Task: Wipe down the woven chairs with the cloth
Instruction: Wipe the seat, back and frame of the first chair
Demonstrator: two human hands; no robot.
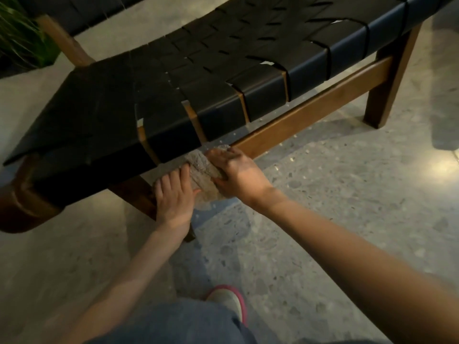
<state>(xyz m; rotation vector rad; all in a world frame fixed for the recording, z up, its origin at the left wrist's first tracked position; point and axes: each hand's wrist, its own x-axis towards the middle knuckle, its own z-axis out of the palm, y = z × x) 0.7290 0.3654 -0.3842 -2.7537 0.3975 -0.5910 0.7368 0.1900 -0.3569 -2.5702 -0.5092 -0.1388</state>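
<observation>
The left hand [173, 197] is pressed flat on the cloth [202, 170], gripped by the right hand [234, 173]; the rail [310, 115] of the chair [198, 78] runs off far-right.

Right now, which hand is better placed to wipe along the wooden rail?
Probably right: the right hand grips the cloth at the wooden rail; the left hand rests on its lower part, under the seat.

Pretty dim, warm light overall; glare is seen on the floor [444, 167] at right, and edges are smeared by blur.
</observation>
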